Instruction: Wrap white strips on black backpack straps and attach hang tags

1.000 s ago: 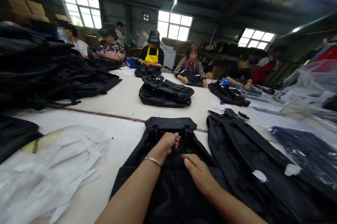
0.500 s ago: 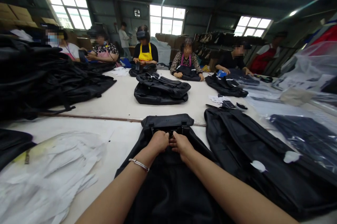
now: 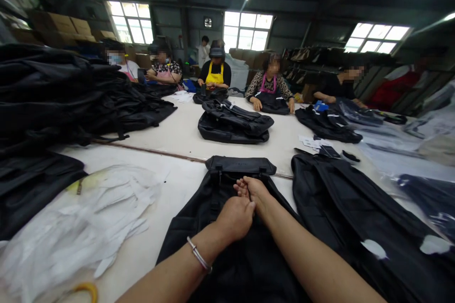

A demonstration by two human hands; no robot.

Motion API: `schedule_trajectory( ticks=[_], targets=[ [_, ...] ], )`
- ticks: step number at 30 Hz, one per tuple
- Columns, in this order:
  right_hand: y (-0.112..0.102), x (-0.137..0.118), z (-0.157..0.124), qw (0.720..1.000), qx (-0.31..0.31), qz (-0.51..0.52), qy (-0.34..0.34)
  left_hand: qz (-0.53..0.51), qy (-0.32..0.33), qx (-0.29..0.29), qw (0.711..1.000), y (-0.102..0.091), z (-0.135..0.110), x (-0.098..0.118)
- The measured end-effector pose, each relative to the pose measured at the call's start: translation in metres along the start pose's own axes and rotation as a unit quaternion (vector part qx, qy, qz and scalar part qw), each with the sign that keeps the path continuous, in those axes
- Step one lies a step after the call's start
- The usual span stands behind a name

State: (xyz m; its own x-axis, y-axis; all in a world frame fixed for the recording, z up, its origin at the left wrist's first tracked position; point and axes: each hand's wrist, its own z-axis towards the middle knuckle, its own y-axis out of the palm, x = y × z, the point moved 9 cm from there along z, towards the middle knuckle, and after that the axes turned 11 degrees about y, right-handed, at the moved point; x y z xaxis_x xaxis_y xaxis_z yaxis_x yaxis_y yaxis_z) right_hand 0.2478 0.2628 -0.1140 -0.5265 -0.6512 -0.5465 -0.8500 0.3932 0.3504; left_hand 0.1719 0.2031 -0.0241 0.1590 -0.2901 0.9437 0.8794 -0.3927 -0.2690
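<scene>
A black backpack lies lengthwise before me, its flap with two buckles at the far end. Over the upper part of the bag, my left hand is closed in a fist, with a bangle on its wrist. Just beyond it my right hand has curled fingers, and the two hands meet or nearly meet. Whatever they pinch is hidden by the fingers. To the right lies another black backpack with white tags on its straps.
Clear plastic with white strips covers the table at left, near a yellow curved handle. Black bags are heaped at far left. A folded black bag sits mid-table. Several co-workers are across the table.
My left hand has come back toward me and right, now nearer than the right hand. The view has turned left, bringing the yellow handle into sight.
</scene>
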Motion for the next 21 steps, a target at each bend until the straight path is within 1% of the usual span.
schedule_trajectory(
  ticks=[3, 7, 10, 12, 14, 16, 18, 20, 21],
  targets=[
    [0.003, 0.001, 0.003, 1.0, 0.004, 0.007, 0.029, 0.023, 0.002, -0.034, 0.999, 0.002, -0.015, 0.01],
    [0.006, 0.004, 0.006, 0.999, 0.005, 0.012, 0.036, 0.061, -0.007, -0.086, 0.994, 0.005, -0.036, 0.02],
    [0.004, 0.009, 0.008, 0.999, 0.007, 0.019, 0.031, 0.096, -0.001, -0.098, 0.991, 0.004, -0.048, 0.024],
    [0.005, 0.011, 0.009, 0.999, 0.005, 0.025, 0.029, 0.132, 0.017, -0.1, 0.986, 0.004, -0.054, 0.026],
    [0.008, 0.011, 0.007, 0.999, -0.002, 0.032, 0.032, 0.172, 0.036, -0.119, 0.977, 0.008, -0.057, 0.027],
    [0.013, 0.011, 0.0, 0.998, -0.016, 0.038, 0.039, 0.201, 0.048, -0.153, 0.966, 0.013, -0.061, 0.028],
    [0.016, 0.013, -0.013, 0.998, -0.033, 0.043, 0.045, 0.219, 0.048, -0.181, 0.957, 0.013, -0.063, 0.029],
    [0.013, 0.018, -0.031, 0.997, -0.043, 0.05, 0.045, 0.22, 0.042, -0.195, 0.955, 0.004, -0.062, 0.03],
    [0.009, 0.022, -0.043, 0.997, -0.043, 0.052, 0.037, 0.212, 0.042, -0.192, 0.957, -0.003, -0.059, 0.03]
  ],
)
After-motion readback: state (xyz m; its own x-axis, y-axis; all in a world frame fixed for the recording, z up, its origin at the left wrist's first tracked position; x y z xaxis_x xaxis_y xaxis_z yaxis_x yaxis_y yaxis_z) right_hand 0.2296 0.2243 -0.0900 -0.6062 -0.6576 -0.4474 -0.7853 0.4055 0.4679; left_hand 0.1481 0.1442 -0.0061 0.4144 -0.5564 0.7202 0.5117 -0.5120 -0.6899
